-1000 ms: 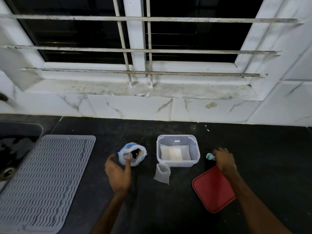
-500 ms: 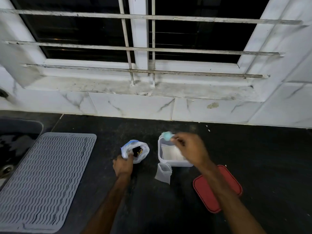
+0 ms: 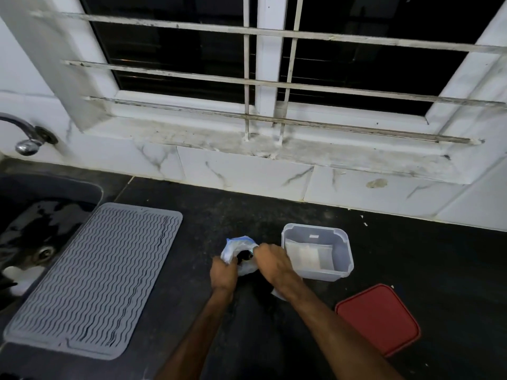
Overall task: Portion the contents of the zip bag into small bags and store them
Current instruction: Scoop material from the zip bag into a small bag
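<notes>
The zip bag (image 3: 241, 249), clear with a blue strip, stands open on the black counter with dark contents showing in its mouth. My left hand (image 3: 223, 272) grips the bag's near-left rim. My right hand (image 3: 271, 263) is at the bag's mouth, fingers curled round a small teal scoop whose tip barely shows. A small clear bag (image 3: 277, 294) peeks out from under my right wrist, mostly hidden. To the right of the zip bag is a clear plastic container (image 3: 343, 242) with flat white bags lying inside.
A red lid (image 3: 378, 319) lies on the counter at the right front. A grey ribbed drying mat (image 3: 96, 281) covers the left, beside a dark sink (image 3: 33, 229) with a metal tap (image 3: 27, 138). A tiled wall and a barred window stand behind.
My right hand picked up the teal scoop from the right of the container, carried it left over the container, and now holds it at the zip bag's mouth. My left hand kept its grip.
</notes>
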The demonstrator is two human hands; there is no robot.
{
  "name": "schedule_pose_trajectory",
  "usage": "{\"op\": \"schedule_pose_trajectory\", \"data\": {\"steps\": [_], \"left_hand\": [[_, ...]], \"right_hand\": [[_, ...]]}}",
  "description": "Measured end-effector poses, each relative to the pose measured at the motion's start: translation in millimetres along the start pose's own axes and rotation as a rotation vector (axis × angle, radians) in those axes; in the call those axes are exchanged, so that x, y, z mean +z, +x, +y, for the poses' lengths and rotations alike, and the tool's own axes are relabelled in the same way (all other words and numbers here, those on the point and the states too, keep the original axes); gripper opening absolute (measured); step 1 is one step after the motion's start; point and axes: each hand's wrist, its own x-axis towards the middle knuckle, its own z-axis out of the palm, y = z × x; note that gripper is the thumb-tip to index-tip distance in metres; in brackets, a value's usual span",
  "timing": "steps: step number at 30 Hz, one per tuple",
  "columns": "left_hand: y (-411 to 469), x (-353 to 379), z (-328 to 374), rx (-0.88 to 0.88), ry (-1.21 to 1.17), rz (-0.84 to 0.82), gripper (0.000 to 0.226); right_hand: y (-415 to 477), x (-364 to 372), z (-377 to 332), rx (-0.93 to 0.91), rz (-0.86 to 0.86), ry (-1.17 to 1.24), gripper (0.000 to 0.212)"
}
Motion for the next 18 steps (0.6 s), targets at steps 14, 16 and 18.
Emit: {"op": "schedule_pose_trajectory", "data": {"steps": [14,16,18], "left_hand": [[10,3,-11,-0.046,-0.187,-0.068,0.043],[11,1,-13,-0.05,-0.208,-0.067,0.043],[11,1,-14,-0.043,-0.224,-0.076,0.044]], "right_hand": [[7,32,1,0.291,0.128,0.638,0.024],[8,36,-1,0.277,0.13,0.646,0.023],[7,35,-3,0.273,0.124,0.63,0.024]]}}
